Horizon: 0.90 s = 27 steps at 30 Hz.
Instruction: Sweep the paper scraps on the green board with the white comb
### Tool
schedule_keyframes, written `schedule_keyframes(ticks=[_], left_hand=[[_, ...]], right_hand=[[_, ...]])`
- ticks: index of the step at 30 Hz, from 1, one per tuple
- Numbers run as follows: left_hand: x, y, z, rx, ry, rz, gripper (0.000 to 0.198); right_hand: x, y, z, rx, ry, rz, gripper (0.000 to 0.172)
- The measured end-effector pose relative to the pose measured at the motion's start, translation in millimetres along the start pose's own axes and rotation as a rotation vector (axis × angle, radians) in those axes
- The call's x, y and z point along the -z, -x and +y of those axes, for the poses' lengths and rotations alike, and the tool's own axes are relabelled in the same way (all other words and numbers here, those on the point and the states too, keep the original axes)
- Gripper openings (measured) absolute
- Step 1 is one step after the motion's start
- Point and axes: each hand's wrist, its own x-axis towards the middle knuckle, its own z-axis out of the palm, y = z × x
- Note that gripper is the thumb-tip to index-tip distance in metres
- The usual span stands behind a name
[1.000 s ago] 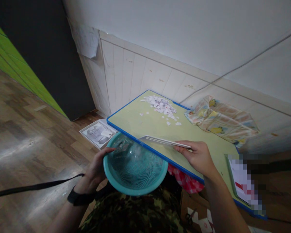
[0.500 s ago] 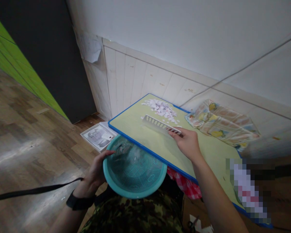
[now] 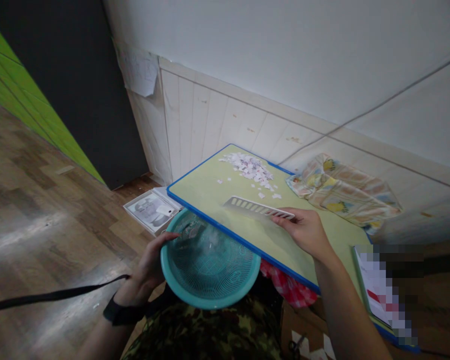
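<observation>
While the left hand (image 3: 152, 261) grips a round teal basket (image 3: 210, 302) by its rim, I see the right hand (image 3: 303, 230) pinching a white slotted tool (image 3: 255, 205), lower edge blurred, stretching leftward from its fingertips above the yellow-green table (image 3: 200, 191); paper scraps (image 3: 250, 167) lie beyond.

We see a blue-green basket (image 3: 217, 302), a white tool (image 3: 260, 207), a yellow-green table (image 3: 206, 192) with blue edges (image 3: 285, 268), and a red-and-white checked cloth (image 3: 292, 288).
</observation>
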Motion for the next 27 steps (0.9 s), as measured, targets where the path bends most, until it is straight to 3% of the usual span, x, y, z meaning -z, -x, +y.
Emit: schedule_keyframes(ticks=[7, 11, 27], left_hand=[[2.4, -0.4, -0.3, 0.003, 0.003, -0.009, 0.024], [1.7, 0.1, 0.4, 0.001, 0.007, -0.007, 0.025], [-1.5, 1.3, 0.6, -0.004, 0.0, -0.02, 0.027]], right_hand=[[5.6, 16.0, -4.1, 0.005, -0.02, 0.038, 0.017], [10.9, 21.2, -8.8, 0.017, -0.015, -0.021, 0.014], [11.5, 22.8, -8.0, -0.001, -0.037, -0.035, 0.015]])
